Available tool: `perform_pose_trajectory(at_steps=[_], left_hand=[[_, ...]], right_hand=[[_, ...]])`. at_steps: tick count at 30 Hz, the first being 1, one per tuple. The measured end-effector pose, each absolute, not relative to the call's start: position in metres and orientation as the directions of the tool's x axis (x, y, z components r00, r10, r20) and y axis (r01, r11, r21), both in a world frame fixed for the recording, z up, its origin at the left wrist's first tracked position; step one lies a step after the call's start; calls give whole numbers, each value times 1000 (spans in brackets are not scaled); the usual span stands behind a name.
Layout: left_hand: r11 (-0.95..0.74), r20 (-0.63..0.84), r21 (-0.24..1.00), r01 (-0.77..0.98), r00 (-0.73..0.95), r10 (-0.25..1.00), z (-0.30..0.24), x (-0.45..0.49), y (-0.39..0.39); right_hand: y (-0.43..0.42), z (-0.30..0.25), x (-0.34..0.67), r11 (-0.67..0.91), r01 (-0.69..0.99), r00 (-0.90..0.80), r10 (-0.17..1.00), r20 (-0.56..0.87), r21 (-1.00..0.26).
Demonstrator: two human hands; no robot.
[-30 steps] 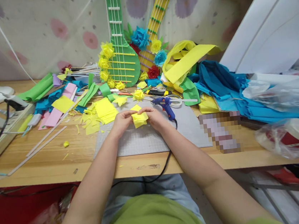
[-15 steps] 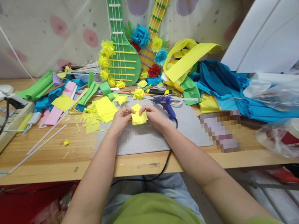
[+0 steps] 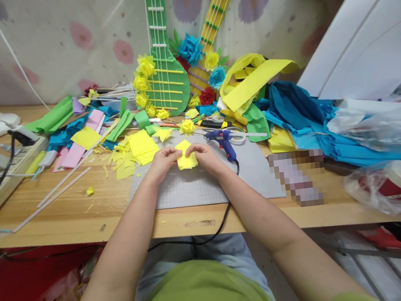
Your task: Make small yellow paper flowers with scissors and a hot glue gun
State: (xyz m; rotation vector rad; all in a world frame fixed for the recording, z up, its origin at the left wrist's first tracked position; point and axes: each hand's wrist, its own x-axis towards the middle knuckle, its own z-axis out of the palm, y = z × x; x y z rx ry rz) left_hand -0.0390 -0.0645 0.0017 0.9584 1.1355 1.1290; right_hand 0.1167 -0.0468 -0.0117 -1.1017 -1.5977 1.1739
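Between my two hands, over the grey cutting mat [image 3: 191, 192], is a small piece of yellow crepe paper [image 3: 186, 158], perhaps several layers thick. My left hand [image 3: 166, 163] pinches its left edge between thumb and fingers. On the other side my right hand [image 3: 204, 157] grips it, thumb on top. A stack of yellow paper squares [image 3: 143, 147] lies just beyond my left hand. Behind my hands are a yellow paper flower [image 3: 186, 127] and a star-shaped yellow petal piece [image 3: 163, 134]. The blue glue gun [image 3: 223, 143] lies to the right of my right hand.
A green paper-covered lute shape [image 3: 169, 84] and a yellow one [image 3: 214, 18] lean at the back with paper flowers. Blue crepe paper [image 3: 297, 105] is heaped on the right. A power strip [image 3: 10, 167] and thin sticks [image 3: 52, 199] lie left. The glue gun's black cord [image 3: 226, 215] crosses the table edge.
The yellow paper's pointed top has changed to a flatter, squarer outline between my fingers. Both hands keep their grip in nearly the same place. The view has shifted slightly.
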Motion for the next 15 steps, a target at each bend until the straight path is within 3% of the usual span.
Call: perform_pose_trajectory(at_steps=[6, 12, 15], left_hand=[[186, -188, 970, -157, 4, 982, -2, -38, -64], [127, -139, 987, -103, -120, 983, -1, -38, -63], [78, -84, 996, -50, -123, 989, -5, -38, -62]], right_hand=[[-45, -14, 116, 173, 198, -265, 957, 118, -965], [-45, -9, 118, 67, 2, -238, 969, 65, -998], [-46, -9, 116, 66, -3, -219, 973, 66, -998]])
